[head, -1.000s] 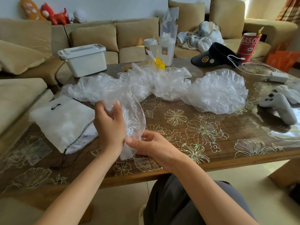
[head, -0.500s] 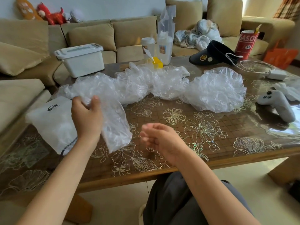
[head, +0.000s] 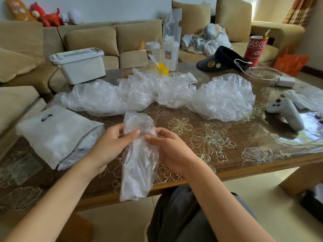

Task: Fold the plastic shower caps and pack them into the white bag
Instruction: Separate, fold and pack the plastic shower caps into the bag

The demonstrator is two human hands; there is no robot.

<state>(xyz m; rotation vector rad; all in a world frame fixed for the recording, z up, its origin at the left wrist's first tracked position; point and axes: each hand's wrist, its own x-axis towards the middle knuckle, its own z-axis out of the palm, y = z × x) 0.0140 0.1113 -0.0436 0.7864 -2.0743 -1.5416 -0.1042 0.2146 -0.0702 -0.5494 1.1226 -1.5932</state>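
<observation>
A clear plastic shower cap (head: 138, 165), folded into a long narrow strip, hangs upright over the table's near edge. My left hand (head: 111, 144) pinches its middle from the left and my right hand (head: 167, 147) grips it from the right. The white drawstring bag (head: 57, 135) lies flat on the table just left of my left hand. Several loose, crumpled shower caps (head: 132, 95) lie in a row across the table's middle, the rightmost one (head: 223, 96) spread out round.
On the glass-topped floral table (head: 218, 145) stand a white lidded box (head: 80, 65), bottles in a clear bag (head: 169, 49), a dark visor (head: 218, 60), a charger with cable (head: 284, 82) and a grey game controller (head: 286, 112). Sofas surround the table.
The left hand swung the folded cap left toward the bag while the right hand let go, then brought it back to the centre. Both hands now hold it upright.
</observation>
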